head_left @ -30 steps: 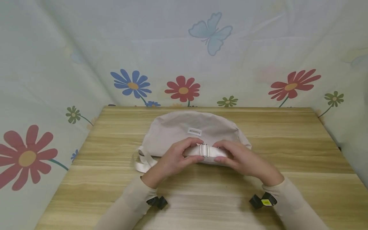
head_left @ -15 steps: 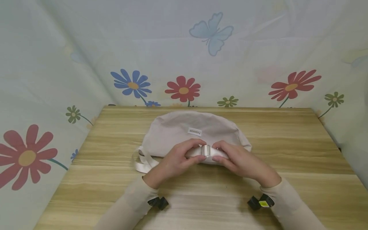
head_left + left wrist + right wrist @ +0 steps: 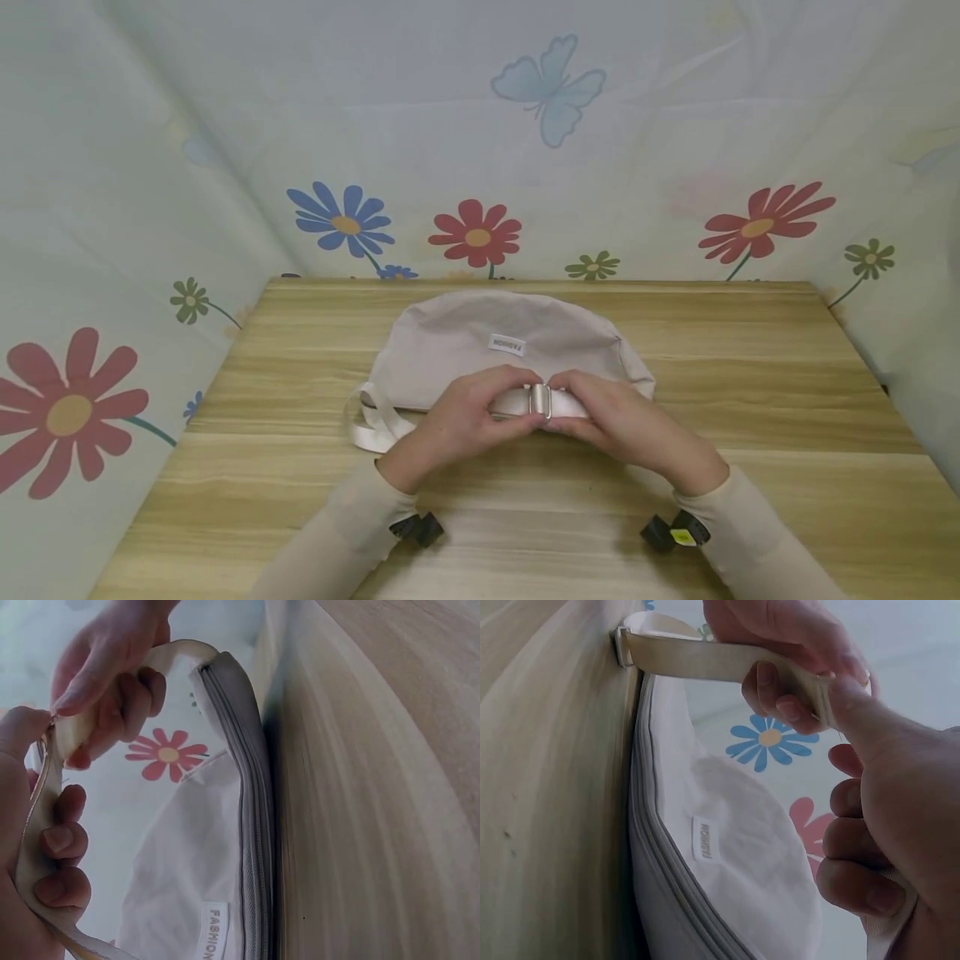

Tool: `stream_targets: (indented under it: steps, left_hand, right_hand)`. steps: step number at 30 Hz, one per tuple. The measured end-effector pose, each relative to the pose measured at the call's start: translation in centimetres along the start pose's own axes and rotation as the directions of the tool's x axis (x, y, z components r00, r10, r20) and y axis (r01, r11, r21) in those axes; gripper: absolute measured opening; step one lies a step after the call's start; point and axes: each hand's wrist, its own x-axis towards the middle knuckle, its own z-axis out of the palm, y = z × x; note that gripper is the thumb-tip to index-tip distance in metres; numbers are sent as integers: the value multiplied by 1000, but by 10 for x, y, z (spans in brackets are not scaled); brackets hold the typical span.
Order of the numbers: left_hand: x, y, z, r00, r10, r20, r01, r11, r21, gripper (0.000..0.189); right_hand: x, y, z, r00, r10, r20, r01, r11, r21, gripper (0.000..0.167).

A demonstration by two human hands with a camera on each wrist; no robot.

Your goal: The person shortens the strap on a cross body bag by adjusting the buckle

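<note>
A pale beige bag with a "FASHION" label lies on the wooden table, its zipper side toward the person. Its strap is raised in front of the bag, and a silver metal slider buckle sits on it. My left hand pinches strap and buckle from the left, fingers curled round the strap in the left wrist view. From the right, my right hand grips the strap close against the buckle. The two hands' fingertips nearly meet there. In the right wrist view, the thumbs partly cover the buckle.
A loose strap loop hangs off the bag's left end onto the table. Behind stands a cloth backdrop printed with flowers and a butterfly. Each wrist carries a small black camera.
The hands have drawn closer together at the buckle, the right one moving left. Buckle and strap have shifted slightly right and toward the person. The bag stays put.
</note>
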Motion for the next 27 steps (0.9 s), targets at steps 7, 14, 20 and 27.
stream_targets:
  steps: [7,14,20,27]
  left_hand:
    - [1,2,2,995,-97,-2,97,995,-35,34]
    - [3,-1,7,997,-68,-26,65,991,-118,32]
    - [4,-2,8,998,-45,-33,39,987,-155,33]
    - [6,-1,8,999,-31,-9,30,995,-94,37]
  right_hand:
    - [-6,12,-19,998,44,33,-46,997,54,35]
    - [-9,16,-25,999,11,32,-12,999,31,25]
    - [-6,14,-19,1000,-1,13,0,1000,25,27]
    - [-4,11,-13,1000,-7,-4,8,999,50,25]
